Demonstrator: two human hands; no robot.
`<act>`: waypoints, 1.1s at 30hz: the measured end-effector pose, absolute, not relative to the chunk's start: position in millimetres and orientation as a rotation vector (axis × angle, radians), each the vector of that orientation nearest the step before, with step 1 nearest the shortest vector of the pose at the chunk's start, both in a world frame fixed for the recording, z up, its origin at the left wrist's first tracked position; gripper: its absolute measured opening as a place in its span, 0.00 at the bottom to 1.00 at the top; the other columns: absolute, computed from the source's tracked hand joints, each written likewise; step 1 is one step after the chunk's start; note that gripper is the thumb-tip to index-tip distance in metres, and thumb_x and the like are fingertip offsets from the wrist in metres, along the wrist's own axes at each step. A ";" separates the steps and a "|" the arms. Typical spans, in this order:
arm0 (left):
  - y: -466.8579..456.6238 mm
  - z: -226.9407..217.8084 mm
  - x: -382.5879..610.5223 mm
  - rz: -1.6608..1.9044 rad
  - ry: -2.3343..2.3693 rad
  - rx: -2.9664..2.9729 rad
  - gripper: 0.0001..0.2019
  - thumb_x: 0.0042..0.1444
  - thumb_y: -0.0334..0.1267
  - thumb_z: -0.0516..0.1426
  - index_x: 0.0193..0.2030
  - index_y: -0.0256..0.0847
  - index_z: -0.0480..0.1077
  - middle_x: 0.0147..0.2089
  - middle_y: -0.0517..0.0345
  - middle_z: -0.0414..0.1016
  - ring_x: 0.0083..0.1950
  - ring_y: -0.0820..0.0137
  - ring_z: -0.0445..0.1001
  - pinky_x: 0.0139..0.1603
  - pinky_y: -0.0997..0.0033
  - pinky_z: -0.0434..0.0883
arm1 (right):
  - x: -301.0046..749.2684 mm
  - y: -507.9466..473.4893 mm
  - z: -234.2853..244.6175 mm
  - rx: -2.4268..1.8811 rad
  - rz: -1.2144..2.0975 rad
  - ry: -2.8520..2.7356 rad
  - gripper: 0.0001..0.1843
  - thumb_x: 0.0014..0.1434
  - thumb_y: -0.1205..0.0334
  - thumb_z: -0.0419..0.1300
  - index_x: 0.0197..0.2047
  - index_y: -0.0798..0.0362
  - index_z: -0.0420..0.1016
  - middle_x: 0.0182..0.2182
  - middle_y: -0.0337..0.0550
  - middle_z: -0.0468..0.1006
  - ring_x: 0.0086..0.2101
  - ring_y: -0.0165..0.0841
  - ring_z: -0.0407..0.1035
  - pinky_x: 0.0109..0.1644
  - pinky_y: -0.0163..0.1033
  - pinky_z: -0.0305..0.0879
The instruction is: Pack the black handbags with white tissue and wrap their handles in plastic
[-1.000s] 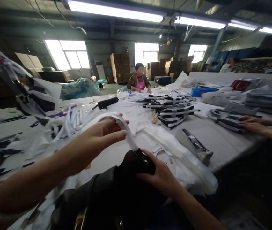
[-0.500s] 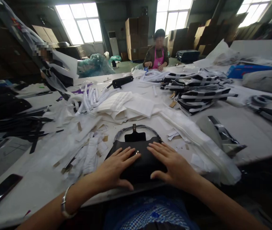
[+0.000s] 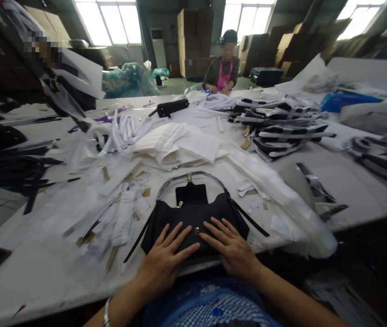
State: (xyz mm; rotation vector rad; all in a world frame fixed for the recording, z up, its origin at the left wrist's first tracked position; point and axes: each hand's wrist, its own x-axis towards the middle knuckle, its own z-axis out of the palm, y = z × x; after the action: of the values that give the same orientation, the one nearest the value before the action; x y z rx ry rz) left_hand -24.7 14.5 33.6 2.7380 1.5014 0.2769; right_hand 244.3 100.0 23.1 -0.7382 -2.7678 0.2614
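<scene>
A worktable point(image 3: 53, 277) carries, near its front edge, a black shoulder bag point(image 3: 195, 213), probably light, supple and easily creased. The left hand point(image 3: 169, 255) and right hand point(image 3: 233, 248) rest flat on it, fingers spread, gripping nothing. Its wrapped handle point(image 3: 209, 175) looks the safest hold; the metal clasp point(image 3: 197, 230) might scratch.

We hold both forearms low and bare, the left forearm point(image 3: 128, 297) slanting up from the bottom edge and the right forearm point(image 3: 288, 290) coming in from the lower right, so that they converge ahead of us. Our left hand point(image 3: 168, 259) lies palm down, its fingers spread and angled forward to the right. Our right hand point(image 3: 234, 250) mirrors it, fingers fanned forward to the left. Four fingers show on each (we cannot make out the thumbs clearly), and the hands lie near each other, just apart.
</scene>
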 end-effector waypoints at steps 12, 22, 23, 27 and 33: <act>13.9 13.5 -5.1 0.568 1.653 2.754 0.30 0.65 0.44 0.58 0.71 0.66 0.54 0.76 0.52 0.51 0.75 0.51 0.52 0.73 0.42 0.47 | 250.2 111.5 20.4 -0.669 0.164 -2.775 0.34 0.65 0.63 0.60 0.72 0.45 0.57 0.70 0.45 0.58 0.69 0.46 0.49 0.70 0.60 0.54; 11.6 18.1 -2.0 0.482 1.715 2.654 0.30 0.66 0.38 0.56 0.71 0.67 0.53 0.76 0.50 0.50 0.75 0.48 0.52 0.69 0.36 0.54 | 215.7 160.5 86.7 -0.807 0.640 -2.659 0.11 0.67 0.61 0.59 0.47 0.48 0.82 0.45 0.41 0.84 0.47 0.38 0.78 0.55 0.43 0.73; 11.5 18.0 -1.9 0.481 1.719 2.654 0.31 0.66 0.38 0.56 0.72 0.67 0.52 0.76 0.50 0.50 0.75 0.48 0.52 0.69 0.36 0.55 | 205.3 171.0 92.1 -0.825 0.640 -2.607 0.11 0.67 0.61 0.58 0.46 0.49 0.82 0.44 0.41 0.84 0.45 0.37 0.79 0.53 0.42 0.74; 11.6 17.8 -2.0 0.514 1.746 2.696 0.31 0.66 0.40 0.55 0.72 0.66 0.50 0.76 0.49 0.51 0.74 0.48 0.53 0.68 0.37 0.57 | 160.5 200.9 99.9 -0.754 0.612 -2.532 0.11 0.67 0.64 0.58 0.47 0.50 0.81 0.46 0.42 0.83 0.44 0.37 0.78 0.52 0.42 0.74; 15.3 16.5 -1.2 0.616 1.808 2.794 0.29 0.67 0.44 0.55 0.72 0.66 0.52 0.74 0.48 0.56 0.72 0.49 0.59 0.66 0.42 0.60 | 127.8 277.9 97.6 -0.900 0.357 -2.491 0.15 0.66 0.60 0.60 0.54 0.49 0.78 0.51 0.43 0.81 0.51 0.37 0.75 0.59 0.39 0.70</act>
State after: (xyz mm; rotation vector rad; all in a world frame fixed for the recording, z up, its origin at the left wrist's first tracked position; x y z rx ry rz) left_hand -1.2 15.3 16.5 2.7935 1.8081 0.6156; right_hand 127.8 277.9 97.6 -0.9003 -2.4907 0.3573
